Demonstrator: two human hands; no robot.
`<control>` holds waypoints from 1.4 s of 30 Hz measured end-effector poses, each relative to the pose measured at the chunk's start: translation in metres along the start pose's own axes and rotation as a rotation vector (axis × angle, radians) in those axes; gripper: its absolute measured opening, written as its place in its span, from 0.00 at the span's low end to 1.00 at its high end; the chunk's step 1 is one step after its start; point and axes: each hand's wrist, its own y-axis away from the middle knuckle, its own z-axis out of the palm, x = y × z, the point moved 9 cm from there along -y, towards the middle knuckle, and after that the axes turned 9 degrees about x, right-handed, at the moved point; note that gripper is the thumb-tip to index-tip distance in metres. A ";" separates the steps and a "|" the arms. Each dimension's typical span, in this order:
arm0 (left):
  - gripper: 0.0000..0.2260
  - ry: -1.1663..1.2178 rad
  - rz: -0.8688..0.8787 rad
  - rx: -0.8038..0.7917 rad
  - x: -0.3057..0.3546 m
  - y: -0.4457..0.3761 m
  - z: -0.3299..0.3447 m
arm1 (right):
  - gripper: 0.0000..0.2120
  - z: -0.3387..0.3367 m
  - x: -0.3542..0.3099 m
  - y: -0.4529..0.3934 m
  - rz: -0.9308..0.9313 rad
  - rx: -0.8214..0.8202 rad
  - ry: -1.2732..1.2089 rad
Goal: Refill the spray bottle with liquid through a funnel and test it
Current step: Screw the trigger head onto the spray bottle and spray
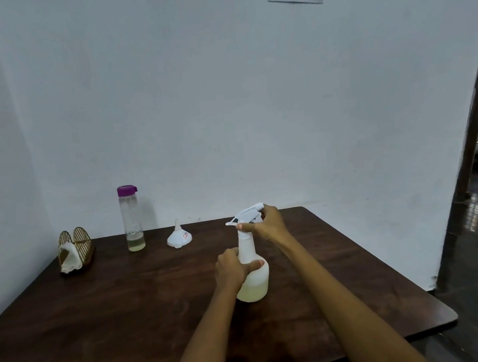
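My left hand (pixel 230 267) wraps the spray bottle (pixel 252 276), bottom-heavy and probably slick; my right hand (pixel 267 222) pinches its trigger head (pixel 245 214); funnel (pixel 179 237) at ten o'clock

Both forearms reach forward, bare. The left hand (pixel 232 270) wraps its fingers (pixel 255 265) around something low, while the right hand (pixel 267 222), raised higher, curls its fingers at the top.

White walls (pixel 222 94), dark wooden table (pixel 100 328)
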 end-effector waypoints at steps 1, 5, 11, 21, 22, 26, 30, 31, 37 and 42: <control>0.28 -0.007 0.002 0.005 0.000 -0.001 0.000 | 0.15 -0.002 -0.001 0.004 -0.041 0.074 0.048; 0.22 -0.037 0.011 0.017 0.003 0.002 0.001 | 0.20 0.004 -0.001 0.027 -0.095 0.227 0.060; 0.24 0.013 0.001 0.021 0.002 0.003 0.000 | 0.24 0.016 0.005 0.038 0.052 -0.004 -0.122; 0.30 0.028 0.000 0.009 0.001 0.005 0.000 | 0.15 0.005 0.022 0.015 0.150 -0.161 -0.063; 0.31 0.024 -0.002 0.008 0.001 0.005 -0.001 | 0.13 0.011 0.019 0.014 0.130 -0.222 0.009; 0.32 0.022 -0.019 0.013 0.000 0.004 -0.003 | 0.14 0.015 0.012 0.006 0.064 -0.232 0.067; 0.30 0.016 -0.010 0.037 0.001 0.005 -0.003 | 0.24 0.012 0.014 0.004 0.038 -0.144 0.109; 0.29 0.011 -0.008 0.044 0.001 0.005 -0.003 | 0.27 0.013 0.014 0.005 0.037 -0.135 0.118; 0.29 0.004 0.009 0.049 0.005 0.008 -0.005 | 0.40 0.014 0.011 0.002 -0.004 -0.089 0.225; 0.28 -0.029 0.025 0.036 0.008 0.009 -0.005 | 0.34 0.020 0.008 0.001 -0.063 -0.123 0.241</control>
